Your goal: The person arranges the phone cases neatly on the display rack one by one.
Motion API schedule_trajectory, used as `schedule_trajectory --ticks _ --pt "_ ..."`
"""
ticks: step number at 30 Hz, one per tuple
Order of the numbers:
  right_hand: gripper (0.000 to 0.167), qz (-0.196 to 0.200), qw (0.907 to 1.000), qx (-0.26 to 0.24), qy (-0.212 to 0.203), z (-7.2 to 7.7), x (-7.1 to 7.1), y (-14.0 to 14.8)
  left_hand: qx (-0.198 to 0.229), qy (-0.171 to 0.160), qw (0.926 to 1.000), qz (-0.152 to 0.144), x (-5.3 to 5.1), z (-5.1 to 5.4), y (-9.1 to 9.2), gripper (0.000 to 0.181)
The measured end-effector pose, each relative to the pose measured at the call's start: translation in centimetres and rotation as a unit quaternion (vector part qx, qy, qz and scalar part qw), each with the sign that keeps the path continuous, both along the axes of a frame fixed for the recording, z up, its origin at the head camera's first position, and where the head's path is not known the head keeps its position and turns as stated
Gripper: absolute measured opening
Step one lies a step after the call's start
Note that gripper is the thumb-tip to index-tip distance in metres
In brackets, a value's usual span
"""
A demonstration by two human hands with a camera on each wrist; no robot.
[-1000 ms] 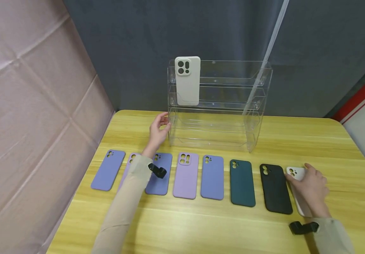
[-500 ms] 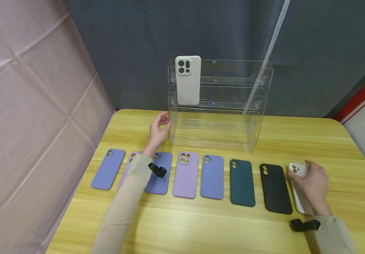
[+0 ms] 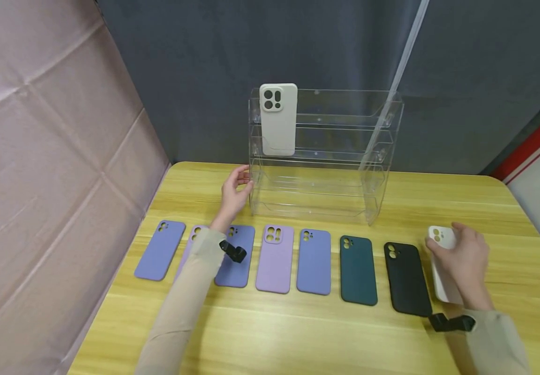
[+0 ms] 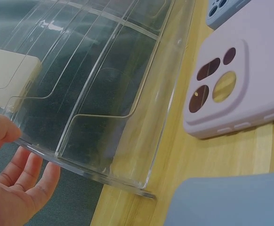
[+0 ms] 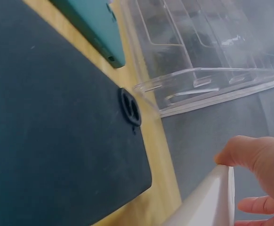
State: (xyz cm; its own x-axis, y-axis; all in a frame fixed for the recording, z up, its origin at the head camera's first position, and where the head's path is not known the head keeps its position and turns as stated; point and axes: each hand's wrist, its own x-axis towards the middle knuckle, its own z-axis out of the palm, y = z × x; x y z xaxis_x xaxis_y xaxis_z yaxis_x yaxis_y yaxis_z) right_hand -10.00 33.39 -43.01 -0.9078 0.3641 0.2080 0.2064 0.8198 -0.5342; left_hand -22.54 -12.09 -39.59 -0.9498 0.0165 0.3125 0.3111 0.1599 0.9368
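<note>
My left hand (image 3: 235,194) holds the left side edge of a clear acrylic display rack (image 3: 314,208); in the left wrist view, the thumb and fingertips (image 4: 52,172) lie on either side of that edge. At the right end of a row, my right hand (image 3: 468,260) grips a white phone case (image 3: 444,281) by its sides. The right wrist view shows the thumb (image 5: 238,149) on the case's edge, with the other fingers partly cut off. Another white phone case (image 3: 279,127) stands upright at the left of the rack's upper tier.
Left of my right hand lie a black case (image 3: 408,278), a dark green case (image 3: 358,271) and several blue and lilac cases, including a lilac case (image 3: 274,265). My left forearm partly covers two of them. A dark curtain (image 3: 195,78) hangs behind the wooden table (image 3: 298,338).
My right hand has moved the white phone case slightly away from me, up in the head view. The left hand and the rack stay where they were.
</note>
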Motion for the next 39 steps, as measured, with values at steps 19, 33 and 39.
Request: schedule_trajectory --ticks 19,33,39 --pt "0.065 0.040 0.9983 -0.027 0.032 2.1 -1.1 -3.2 -0.008 -0.018 0.9996 0.019 -2.1 -2.9 -0.6 0.039" --pt "0.064 0.068 0.9945 -0.036 0.071 3.5 -2.3 -5.9 -0.018 -0.006 0.9998 0.006 0.0 0.0 0.0 0.038" --pt "0.063 0.094 0.9893 -0.034 0.106 4.2 -3.0 -7.0 -0.018 0.002 0.9998 0.004 0.2 0.1 0.0 0.038"
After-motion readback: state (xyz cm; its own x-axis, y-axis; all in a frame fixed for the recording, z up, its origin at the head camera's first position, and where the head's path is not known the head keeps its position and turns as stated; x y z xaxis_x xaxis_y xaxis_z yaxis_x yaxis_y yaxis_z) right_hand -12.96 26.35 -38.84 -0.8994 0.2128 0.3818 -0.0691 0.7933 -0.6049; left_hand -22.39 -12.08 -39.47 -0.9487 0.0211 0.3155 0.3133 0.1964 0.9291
